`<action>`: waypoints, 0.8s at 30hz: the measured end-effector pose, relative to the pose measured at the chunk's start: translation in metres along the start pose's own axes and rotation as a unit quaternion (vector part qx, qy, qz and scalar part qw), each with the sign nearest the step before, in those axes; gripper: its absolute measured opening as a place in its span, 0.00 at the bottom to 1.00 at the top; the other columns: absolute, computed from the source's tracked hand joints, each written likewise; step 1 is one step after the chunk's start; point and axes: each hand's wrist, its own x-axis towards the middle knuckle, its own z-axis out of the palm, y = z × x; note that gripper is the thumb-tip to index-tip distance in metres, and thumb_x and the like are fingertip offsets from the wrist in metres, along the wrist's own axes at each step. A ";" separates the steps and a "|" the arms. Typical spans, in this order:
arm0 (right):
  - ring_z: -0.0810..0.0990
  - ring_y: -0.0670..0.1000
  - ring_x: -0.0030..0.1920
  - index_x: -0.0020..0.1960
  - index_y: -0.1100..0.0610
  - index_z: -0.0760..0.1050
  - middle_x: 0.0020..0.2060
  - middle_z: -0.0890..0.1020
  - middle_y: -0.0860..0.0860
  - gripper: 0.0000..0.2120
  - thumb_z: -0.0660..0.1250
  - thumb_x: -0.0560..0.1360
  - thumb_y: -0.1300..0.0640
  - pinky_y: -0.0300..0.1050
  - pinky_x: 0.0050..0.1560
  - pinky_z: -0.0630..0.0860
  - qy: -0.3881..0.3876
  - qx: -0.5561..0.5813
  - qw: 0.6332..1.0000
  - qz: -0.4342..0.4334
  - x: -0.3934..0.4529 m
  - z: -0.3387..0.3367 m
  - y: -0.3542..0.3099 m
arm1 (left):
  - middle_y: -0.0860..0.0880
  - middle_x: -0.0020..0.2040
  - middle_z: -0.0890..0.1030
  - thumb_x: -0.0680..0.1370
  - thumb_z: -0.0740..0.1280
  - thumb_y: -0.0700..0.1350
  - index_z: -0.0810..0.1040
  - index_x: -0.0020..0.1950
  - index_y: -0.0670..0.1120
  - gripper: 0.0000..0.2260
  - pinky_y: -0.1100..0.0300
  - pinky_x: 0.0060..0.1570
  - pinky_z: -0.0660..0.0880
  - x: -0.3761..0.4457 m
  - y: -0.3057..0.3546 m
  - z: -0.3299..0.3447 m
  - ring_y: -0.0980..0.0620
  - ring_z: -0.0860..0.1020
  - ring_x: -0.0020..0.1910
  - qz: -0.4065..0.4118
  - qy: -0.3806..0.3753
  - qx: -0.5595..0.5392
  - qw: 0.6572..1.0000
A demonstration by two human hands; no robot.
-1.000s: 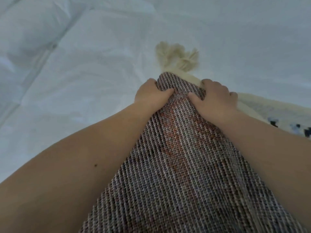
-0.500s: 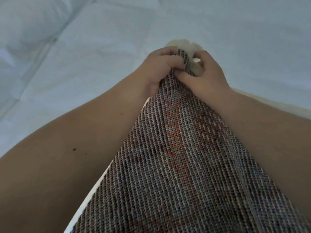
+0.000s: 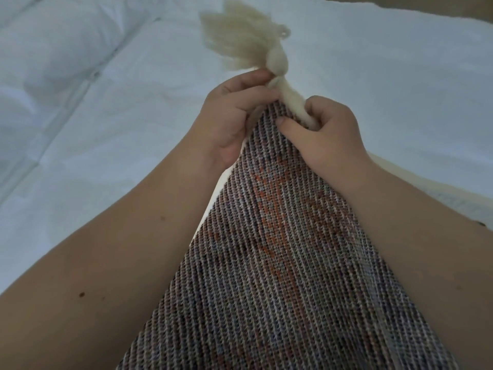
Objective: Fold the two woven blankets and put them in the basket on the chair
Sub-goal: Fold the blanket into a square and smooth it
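A woven blanket [image 3: 280,249] in grey, blue and orange threads stretches from the bottom of the head view up to my hands. Its corner ends in a cream tassel [image 3: 240,41] that sticks up above my fingers. My left hand [image 3: 234,116] pinches the corner from the left. My right hand [image 3: 328,132] grips the same corner and the tassel's cord from the right. Both hands hold the corner raised above the bed. Part of a second, cream blanket [image 3: 440,198] shows behind my right forearm. The basket and chair are out of view.
A white duvet [image 3: 93,156] covers the bed below and around my arms. A white pillow [image 3: 53,49] lies at the upper left. A strip of tan surface [image 3: 426,4] shows beyond the bed's far edge at the top right.
My hands have drawn together on the blanket's corner and lifted it off the bed. The tassel, flat on the duvet before, now stands above my fingers.
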 end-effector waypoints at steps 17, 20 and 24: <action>0.80 0.50 0.35 0.43 0.60 0.79 0.34 0.82 0.54 0.13 0.75 0.70 0.50 0.49 0.41 0.79 0.033 0.031 0.998 -0.034 0.003 -0.005 -0.062 | 0.42 0.56 0.84 0.73 0.75 0.47 0.80 0.60 0.43 0.18 0.49 0.61 0.77 -0.061 -0.002 -0.001 0.48 0.83 0.56 0.008 0.016 0.168 0.986; 0.79 0.53 0.35 0.43 0.60 0.79 0.38 0.83 0.58 0.16 0.75 0.69 0.46 0.53 0.41 0.79 0.026 0.007 0.999 -0.037 0.009 0.004 -0.063 | 0.45 0.51 0.86 0.73 0.77 0.42 0.83 0.56 0.41 0.13 0.43 0.60 0.78 -0.081 -0.021 -0.012 0.45 0.85 0.52 -0.033 -0.004 0.226 0.973; 0.72 0.49 0.33 0.43 0.63 0.78 0.32 0.75 0.52 0.23 0.72 0.72 0.41 0.46 0.38 0.70 -0.050 -0.043 0.998 -0.021 0.009 0.014 -0.057 | 0.45 0.50 0.87 0.73 0.76 0.40 0.82 0.61 0.45 0.16 0.43 0.64 0.76 -0.082 -0.021 -0.019 0.43 0.84 0.53 -0.040 0.033 0.204 0.978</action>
